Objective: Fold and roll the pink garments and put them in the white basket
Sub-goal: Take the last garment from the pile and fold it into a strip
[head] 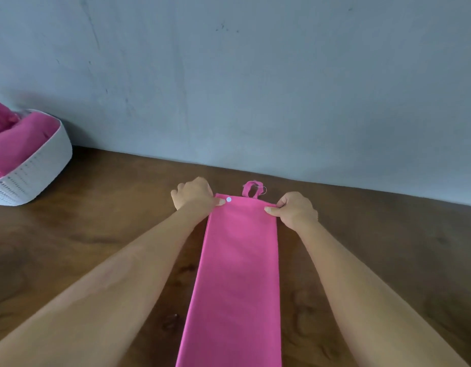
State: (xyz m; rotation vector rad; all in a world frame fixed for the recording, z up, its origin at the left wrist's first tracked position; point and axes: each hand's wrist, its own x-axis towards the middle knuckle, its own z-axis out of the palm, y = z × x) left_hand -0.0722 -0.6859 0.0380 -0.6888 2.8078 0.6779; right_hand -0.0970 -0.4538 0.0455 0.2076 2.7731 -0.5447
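Note:
A pink garment [237,274] lies folded into a long narrow strip on the brown wooden table [97,247], running from the near edge of the view toward the wall. Its far end carries a small loop [251,189] and a white button [228,199]. My left hand [194,194] pinches the far left corner of the strip. At the far right corner, my right hand [295,209] pinches the cloth too. The white basket [41,165] stands at the far left of the table with pink rolled garments [20,139] inside.
A grey-blue wall [255,75] rises right behind the table's far edge. Bare wood shows on both sides of the strip, and the basket sits well to the left of my hands.

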